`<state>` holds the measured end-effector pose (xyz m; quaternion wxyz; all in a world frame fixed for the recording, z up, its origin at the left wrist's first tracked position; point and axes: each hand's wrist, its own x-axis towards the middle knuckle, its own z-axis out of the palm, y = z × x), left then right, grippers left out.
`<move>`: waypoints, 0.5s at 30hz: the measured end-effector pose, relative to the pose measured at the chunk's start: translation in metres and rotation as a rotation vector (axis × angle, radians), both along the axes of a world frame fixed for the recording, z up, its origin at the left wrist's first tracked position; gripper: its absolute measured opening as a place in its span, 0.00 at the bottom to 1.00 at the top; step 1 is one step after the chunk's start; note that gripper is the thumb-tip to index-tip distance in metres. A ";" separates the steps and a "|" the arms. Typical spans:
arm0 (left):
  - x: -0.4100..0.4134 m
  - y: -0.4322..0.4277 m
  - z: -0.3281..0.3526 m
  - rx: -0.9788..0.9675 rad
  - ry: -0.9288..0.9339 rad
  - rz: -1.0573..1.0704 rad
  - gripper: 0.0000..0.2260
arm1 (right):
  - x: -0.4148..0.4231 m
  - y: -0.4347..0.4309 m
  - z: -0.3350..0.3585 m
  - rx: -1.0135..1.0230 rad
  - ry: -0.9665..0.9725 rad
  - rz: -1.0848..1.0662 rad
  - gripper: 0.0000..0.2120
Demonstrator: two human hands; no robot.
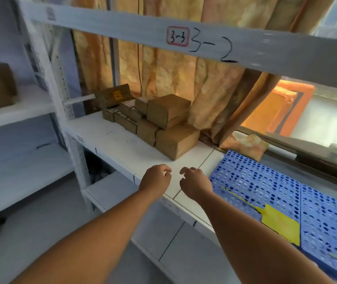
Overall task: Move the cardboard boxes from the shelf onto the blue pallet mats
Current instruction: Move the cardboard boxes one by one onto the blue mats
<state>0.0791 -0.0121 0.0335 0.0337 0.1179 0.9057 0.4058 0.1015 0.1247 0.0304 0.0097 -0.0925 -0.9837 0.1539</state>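
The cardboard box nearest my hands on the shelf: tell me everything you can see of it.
The nearest box is plain brown cardboard, closed, a rectangular block lying flat on the white shelf board at the stack's front right end. A smaller box abuts its left side; a larger box stands behind, higher. Neither left hand nor right hand touches it.

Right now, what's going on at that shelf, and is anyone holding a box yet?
A person holds both bare hands out toward the shelf. The left hand and right hand are side by side above its front part, fingers loosely curled, holding nothing. The cardboard boxes sit stacked toward the back of the shelf, and neither hand touches them. The blue pallet mats lie to the right, with a yellow sheet on them.
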 end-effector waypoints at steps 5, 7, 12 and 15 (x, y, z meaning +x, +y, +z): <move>-0.044 -0.036 0.004 0.102 -0.114 0.082 0.14 | -0.049 -0.026 0.002 -0.065 0.068 0.012 0.19; -0.067 -0.041 0.011 0.137 -0.132 0.102 0.14 | -0.071 -0.029 0.004 -0.059 0.088 0.012 0.17; -0.131 -0.039 0.035 0.253 -0.126 0.126 0.12 | -0.147 -0.027 0.004 -0.146 0.219 -0.060 0.14; -0.165 -0.040 0.040 0.258 -0.128 0.131 0.10 | -0.183 -0.034 0.012 -0.111 0.354 -0.086 0.14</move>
